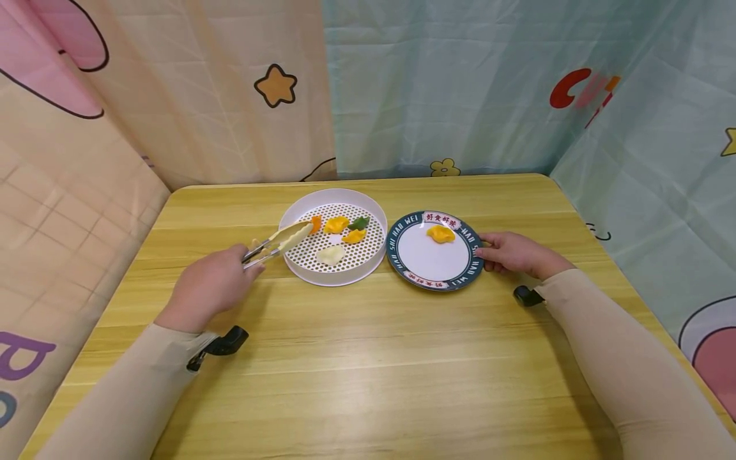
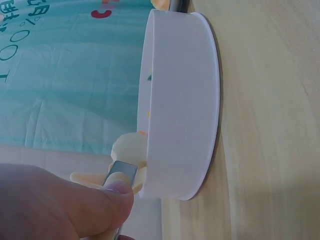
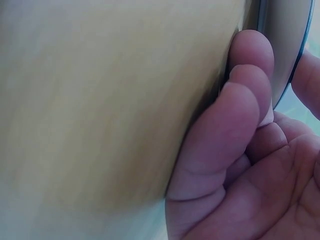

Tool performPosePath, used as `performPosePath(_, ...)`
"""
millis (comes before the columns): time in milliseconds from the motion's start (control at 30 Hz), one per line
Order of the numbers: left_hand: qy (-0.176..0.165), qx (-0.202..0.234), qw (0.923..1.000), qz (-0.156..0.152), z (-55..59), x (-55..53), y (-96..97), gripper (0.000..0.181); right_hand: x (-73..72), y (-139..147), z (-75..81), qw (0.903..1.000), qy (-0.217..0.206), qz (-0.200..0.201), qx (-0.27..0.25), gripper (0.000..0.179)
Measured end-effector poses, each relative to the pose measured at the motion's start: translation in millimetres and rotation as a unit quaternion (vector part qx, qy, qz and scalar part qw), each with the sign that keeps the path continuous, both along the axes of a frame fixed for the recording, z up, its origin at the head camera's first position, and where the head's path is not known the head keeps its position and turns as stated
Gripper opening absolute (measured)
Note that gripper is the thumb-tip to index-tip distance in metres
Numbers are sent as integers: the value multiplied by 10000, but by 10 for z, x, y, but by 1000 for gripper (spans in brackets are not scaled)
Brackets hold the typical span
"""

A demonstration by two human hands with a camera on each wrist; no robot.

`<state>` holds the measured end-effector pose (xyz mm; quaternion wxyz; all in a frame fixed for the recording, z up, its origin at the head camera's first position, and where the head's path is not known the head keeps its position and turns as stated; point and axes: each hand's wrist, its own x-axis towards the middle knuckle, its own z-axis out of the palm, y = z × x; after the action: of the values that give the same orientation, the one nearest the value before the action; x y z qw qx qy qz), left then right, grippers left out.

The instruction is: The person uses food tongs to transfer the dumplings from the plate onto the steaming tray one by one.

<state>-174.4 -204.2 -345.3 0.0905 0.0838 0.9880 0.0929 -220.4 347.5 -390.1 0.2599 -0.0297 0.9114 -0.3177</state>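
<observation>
My left hand (image 1: 213,284) grips metal tongs (image 1: 266,250) with pale tips, which reach over the near-left rim of a white perforated steamer tray (image 1: 339,278). Close by the tips lies an orange dumpling (image 1: 315,224). Yellow dumplings (image 1: 336,224), a green dumpling (image 1: 359,223) and a whitish dumpling (image 1: 330,255) sit elsewhere in the tray. In the left wrist view, the thumb presses the tongs (image 2: 124,171) beside the tray wall (image 2: 182,105). My right hand (image 1: 517,253) pinches the right rim of a blue-edged plate (image 1: 428,259), which bears one yellow dumpling (image 1: 441,234).
The tray and plate stand side by side on a wooden table (image 1: 368,358), towards its far edge. Patterned curtains (image 1: 437,89) hang behind the table and along both sides. A dark wrist mount (image 1: 229,342) sticks out by the left sleeve.
</observation>
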Motion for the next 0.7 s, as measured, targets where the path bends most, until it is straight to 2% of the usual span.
performPosePath(300,-240,-179,9995,-64,102,-26,39,39,-9,9,-8,10000,12,-19,-39,62)
performPosePath(700,-443,-161,9989,-40,152,-14,57,42,-20,18,-23,10000,-2,24,-38,63)
